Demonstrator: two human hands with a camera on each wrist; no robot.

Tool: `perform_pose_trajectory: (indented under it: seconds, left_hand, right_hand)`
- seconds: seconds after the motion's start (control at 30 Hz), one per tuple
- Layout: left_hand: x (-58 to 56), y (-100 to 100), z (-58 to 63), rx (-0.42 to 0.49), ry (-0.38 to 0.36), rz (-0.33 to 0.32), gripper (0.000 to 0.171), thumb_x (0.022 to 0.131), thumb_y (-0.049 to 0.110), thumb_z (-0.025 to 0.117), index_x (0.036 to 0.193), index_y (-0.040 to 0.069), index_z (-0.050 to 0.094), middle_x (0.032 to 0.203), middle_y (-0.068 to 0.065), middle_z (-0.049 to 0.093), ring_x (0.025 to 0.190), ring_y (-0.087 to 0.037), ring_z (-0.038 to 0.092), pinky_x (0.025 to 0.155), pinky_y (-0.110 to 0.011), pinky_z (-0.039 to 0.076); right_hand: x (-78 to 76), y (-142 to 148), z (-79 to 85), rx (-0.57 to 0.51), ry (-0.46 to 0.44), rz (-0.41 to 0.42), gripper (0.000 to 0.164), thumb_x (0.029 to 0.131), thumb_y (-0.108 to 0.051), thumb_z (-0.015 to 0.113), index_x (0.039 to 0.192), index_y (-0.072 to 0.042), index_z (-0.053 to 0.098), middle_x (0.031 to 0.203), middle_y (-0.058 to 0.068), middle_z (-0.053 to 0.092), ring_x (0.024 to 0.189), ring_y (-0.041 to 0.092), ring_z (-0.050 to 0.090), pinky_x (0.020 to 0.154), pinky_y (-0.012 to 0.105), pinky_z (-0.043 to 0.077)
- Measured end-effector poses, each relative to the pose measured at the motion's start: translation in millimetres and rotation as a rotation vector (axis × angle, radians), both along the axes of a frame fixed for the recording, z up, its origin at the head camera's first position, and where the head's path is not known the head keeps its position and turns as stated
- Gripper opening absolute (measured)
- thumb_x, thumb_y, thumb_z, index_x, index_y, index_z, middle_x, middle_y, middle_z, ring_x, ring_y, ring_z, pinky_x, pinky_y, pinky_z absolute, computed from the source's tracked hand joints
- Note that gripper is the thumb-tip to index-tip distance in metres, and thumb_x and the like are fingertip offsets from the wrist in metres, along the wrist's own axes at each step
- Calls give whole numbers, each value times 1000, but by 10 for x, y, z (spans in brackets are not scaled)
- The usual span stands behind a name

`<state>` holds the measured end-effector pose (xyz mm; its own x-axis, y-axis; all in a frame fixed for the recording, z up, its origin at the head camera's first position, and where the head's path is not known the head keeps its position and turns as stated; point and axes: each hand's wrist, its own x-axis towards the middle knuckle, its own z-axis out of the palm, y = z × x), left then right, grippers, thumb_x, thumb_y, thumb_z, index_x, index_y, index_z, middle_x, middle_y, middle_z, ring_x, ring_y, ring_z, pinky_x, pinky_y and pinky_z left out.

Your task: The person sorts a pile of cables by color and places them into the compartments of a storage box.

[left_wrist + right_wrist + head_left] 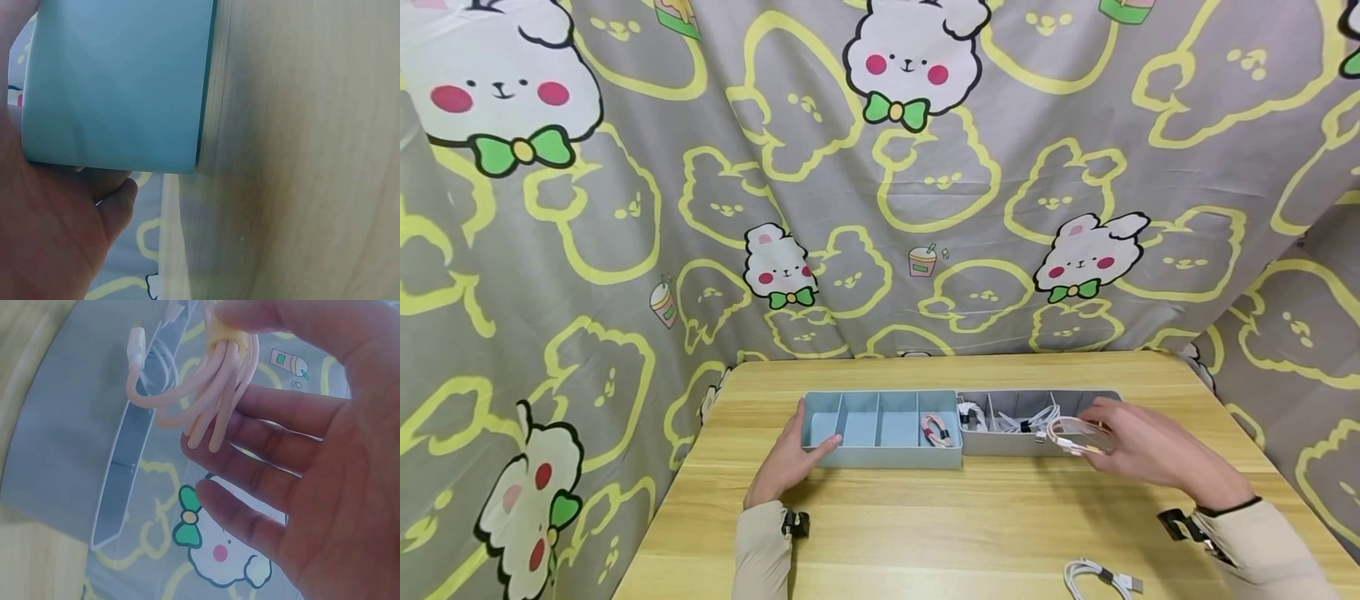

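Observation:
My right hand [1138, 442] pinches a coiled pink charging cable [215, 381] by its yellowish tie, over the right part of the grey divided box [1000, 443]. The cable's white plug [136, 347] hangs out beside the coil, and the other fingers extend behind it in the right wrist view. At the left end of the light blue divided box [887, 456], my left hand [790, 458] grips the corner, thumb over the front rim and fingers around the end wall. In the left wrist view the blue wall [119, 87] hides part of those fingers.
A pink cable [936, 431] lies in the blue box's rightmost compartment. White cables [972, 415] sit in the grey box's left compartments. Another white cable [1097, 575] lies near the wooden table's [925, 517] front. A patterned curtain [940, 250] hangs behind.

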<state>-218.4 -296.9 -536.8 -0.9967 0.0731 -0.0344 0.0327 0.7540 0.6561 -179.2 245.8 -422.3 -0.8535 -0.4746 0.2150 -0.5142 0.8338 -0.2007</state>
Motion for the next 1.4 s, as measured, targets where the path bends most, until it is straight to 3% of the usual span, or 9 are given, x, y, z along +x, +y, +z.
perform_pose_trajectory:
  seconds: [0.33,0.63,1.17,1.4]
  left_hand:
    - [11,2,28,4,0,-1,117,90,76,60,167,23,-9,175,-17,9,160,-43,18,124,-68,25]
    - [1,16,48,6,-1,-5,116,90,76,59,167,21,-9,175,-18,8,160,-44,17,124,-68,25]
    - [38,9,33,2,-1,7,116,90,75,60,167,22,-8,174,-19,10,158,-46,20,122,-70,27]
    - [27,-2,18,-3,2,3,115,90,76,58,167,23,-9,175,-19,9,159,-45,19,122,-69,27]
  right_hand:
    - [-109,-199,78,31,-1,-4,40,79,-31,86,112,-11,76,103,-4,69,79,3,58,68,31,53]
    - [-175,-322,145,18,-5,1,31,78,-29,85,103,-13,76,91,-7,64,70,1,46,61,24,41]
    - [-268,-554,340,19,-2,22,37,79,-27,84,111,-10,77,96,-4,66,74,5,53,65,26,46]
    - [-362,-715,358,13,-1,51,40,81,-28,82,114,-8,76,98,-2,67,73,6,50,62,27,42]
